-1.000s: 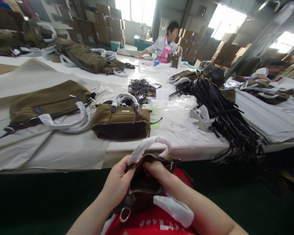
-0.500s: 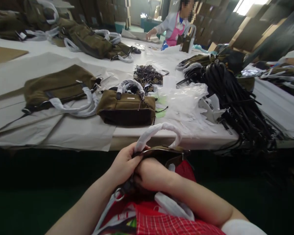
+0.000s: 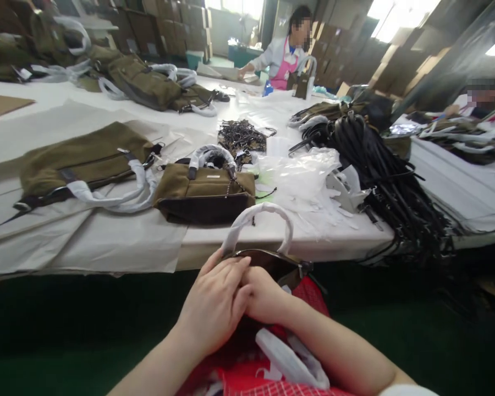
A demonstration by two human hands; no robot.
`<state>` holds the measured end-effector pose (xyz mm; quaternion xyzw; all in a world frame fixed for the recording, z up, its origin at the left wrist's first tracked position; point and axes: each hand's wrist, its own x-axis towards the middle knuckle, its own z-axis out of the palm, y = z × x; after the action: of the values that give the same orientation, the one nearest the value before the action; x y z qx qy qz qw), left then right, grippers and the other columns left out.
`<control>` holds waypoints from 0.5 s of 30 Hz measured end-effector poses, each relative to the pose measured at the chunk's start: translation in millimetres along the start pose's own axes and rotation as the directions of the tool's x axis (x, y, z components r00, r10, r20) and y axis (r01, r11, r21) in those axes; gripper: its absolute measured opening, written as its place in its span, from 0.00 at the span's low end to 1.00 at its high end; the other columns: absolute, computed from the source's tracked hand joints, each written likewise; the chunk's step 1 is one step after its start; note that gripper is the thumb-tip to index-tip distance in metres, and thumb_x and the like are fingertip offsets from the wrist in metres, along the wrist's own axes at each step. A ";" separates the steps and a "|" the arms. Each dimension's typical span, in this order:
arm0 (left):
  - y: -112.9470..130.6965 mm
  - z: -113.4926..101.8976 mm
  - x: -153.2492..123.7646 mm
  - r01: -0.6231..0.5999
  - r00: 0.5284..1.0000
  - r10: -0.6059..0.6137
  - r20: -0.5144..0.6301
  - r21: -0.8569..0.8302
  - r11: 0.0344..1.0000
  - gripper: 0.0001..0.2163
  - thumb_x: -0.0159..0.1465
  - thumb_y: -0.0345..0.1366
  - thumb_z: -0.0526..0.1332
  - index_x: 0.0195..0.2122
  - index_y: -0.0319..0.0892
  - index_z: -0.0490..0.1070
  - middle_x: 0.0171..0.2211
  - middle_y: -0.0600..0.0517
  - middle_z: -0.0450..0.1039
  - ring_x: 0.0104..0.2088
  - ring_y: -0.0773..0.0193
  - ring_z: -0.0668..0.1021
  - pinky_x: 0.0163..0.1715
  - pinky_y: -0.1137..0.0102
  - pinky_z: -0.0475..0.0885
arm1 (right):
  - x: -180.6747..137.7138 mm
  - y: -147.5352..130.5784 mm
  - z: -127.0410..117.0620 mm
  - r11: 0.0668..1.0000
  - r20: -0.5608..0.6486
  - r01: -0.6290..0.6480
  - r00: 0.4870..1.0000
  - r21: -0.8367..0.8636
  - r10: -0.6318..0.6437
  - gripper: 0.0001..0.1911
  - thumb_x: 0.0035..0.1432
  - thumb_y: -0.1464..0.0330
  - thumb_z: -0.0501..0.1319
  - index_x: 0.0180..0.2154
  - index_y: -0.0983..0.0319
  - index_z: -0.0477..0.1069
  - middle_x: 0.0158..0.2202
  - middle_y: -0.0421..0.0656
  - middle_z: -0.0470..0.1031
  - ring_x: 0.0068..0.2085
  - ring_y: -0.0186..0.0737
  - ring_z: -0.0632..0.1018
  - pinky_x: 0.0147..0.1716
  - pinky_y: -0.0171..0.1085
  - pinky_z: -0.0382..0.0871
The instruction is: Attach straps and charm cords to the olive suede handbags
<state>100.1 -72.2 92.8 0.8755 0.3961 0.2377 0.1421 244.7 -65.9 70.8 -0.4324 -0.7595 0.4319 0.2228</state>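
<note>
An olive handbag [image 3: 272, 264] rests in my lap, tilted, its zipped mouth open toward the table. One white-wrapped handle [image 3: 259, 208] stands up over the table edge; another wrapped handle [image 3: 291, 360] hangs nearer my body. My left hand [image 3: 214, 300] is closed on the bag's left rim, below the base of the upright handle, its fingers lying partly over my right hand. At the bag's opening, my right hand [image 3: 262, 294] is curled, touching the left thumb. Its fingertips are hidden, so what they grip does not show.
Finished-looking olive bags [image 3: 206, 192] lie on the white table [image 3: 214, 235], with more bags [image 3: 144, 82] further back. Black straps [image 3: 367, 148] pile up at right, beside clear plastic [image 3: 297, 168] and dark chains [image 3: 243, 137]. A person in a pink apron [image 3: 284, 74] stands across.
My left hand has shifted forward over the right hand, its fingers now covering part of it. The right hand has turned slightly. The whole view has tilted and moved a little.
</note>
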 end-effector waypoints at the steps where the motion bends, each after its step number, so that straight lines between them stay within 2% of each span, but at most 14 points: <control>1: -7.7 2.3 0.3 -0.025 1.000 0.025 0.002 0.009 1.000 0.19 0.67 0.36 0.52 0.57 0.37 0.67 0.50 0.43 0.78 0.53 0.54 0.77 0.64 0.49 0.59 | -1.3 0.5 -2.7 0.999 -0.030 0.000 1.000 0.034 0.001 0.10 0.55 0.71 0.56 0.36 0.63 0.76 0.36 0.43 0.79 0.37 0.40 0.77 0.38 0.34 0.68; 3: -19.3 3.5 0.1 -0.092 0.996 0.091 0.009 0.021 0.996 0.19 0.67 0.38 0.53 0.57 0.38 0.67 0.51 0.44 0.77 0.55 0.54 0.76 0.65 0.50 0.57 | -3.5 1.5 -8.4 0.996 -0.093 -0.024 0.995 0.080 0.032 0.09 0.56 0.71 0.54 0.30 0.63 0.73 0.30 0.40 0.76 0.32 0.36 0.75 0.33 0.32 0.65; 5: -26.0 2.6 -0.4 -0.159 0.987 0.159 0.016 0.040 0.986 0.21 0.67 0.40 0.55 0.59 0.39 0.65 0.54 0.45 0.75 0.56 0.54 0.75 0.65 0.52 0.58 | -5.2 2.4 -13.7 0.994 -0.152 -0.056 0.986 0.096 0.070 0.11 0.56 0.71 0.54 0.22 0.63 0.67 0.23 0.36 0.67 0.27 0.32 0.69 0.29 0.31 0.60; 8: -31.8 3.1 -0.4 -0.223 0.974 0.225 -0.006 0.110 0.969 0.24 0.66 0.41 0.57 0.62 0.41 0.62 0.59 0.45 0.70 0.59 0.54 0.72 0.63 0.56 0.64 | -8.0 3.3 -20.9 0.983 -0.193 -0.070 0.976 0.168 0.102 0.13 0.53 0.72 0.53 0.18 0.62 0.58 0.19 0.34 0.57 0.24 0.29 0.62 0.25 0.30 0.55; 12: -38.6 9.0 -0.5 -0.197 0.971 0.221 -0.095 0.214 0.957 0.17 0.67 0.35 0.54 0.56 0.44 0.69 0.65 0.43 0.62 0.62 0.48 0.69 0.56 0.54 0.72 | -13.3 -0.7 -28.6 0.969 -0.197 -0.115 0.967 0.221 0.160 0.13 0.54 0.71 0.53 0.18 0.62 0.60 0.18 0.33 0.56 0.22 0.28 0.61 0.22 0.29 0.52; 15: -39.8 13.1 0.0 -0.191 0.971 0.217 -0.105 0.210 0.959 0.14 0.67 0.37 0.53 0.49 0.43 0.73 0.59 0.42 0.68 0.54 0.49 0.76 0.51 0.55 0.75 | -15.9 -8.8 -31.7 0.986 -0.226 -0.135 0.962 0.097 0.154 0.14 0.54 0.70 0.56 0.18 0.62 0.59 0.17 0.33 0.55 0.21 0.27 0.61 0.20 0.28 0.52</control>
<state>82.1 -47.2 64.3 0.9046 0.3335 0.2656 0.0031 271.6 -67.0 95.5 -0.5249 -0.6764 0.4239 0.2954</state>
